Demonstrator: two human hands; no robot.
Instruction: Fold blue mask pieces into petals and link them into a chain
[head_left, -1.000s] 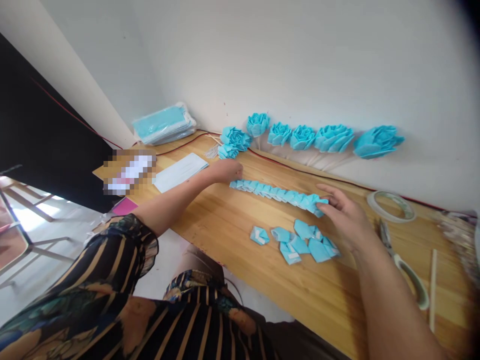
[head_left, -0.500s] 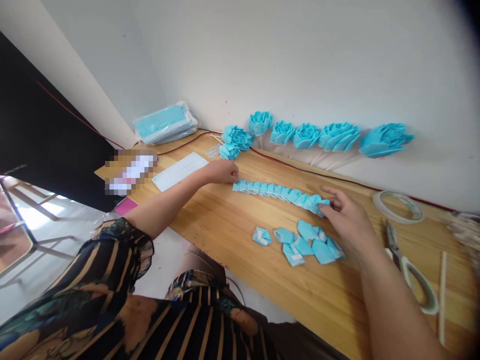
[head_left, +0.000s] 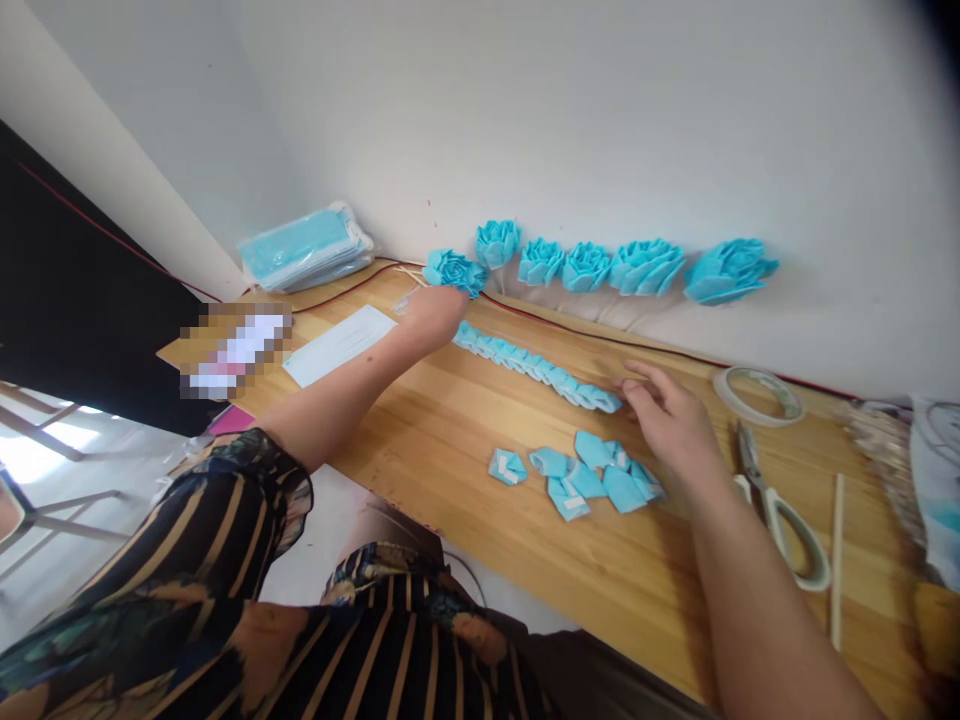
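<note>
R hand is now just off blue strip, fingertips slightly apart, vs. touching it b4.

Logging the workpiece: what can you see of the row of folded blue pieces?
The row of folded pieces is light blue, overlapping, fabric-like or papery, lying in a diagonal line on the wooden table. One end sits by the left hand, the other by the right hand; contact at either end is unclear.
</note>
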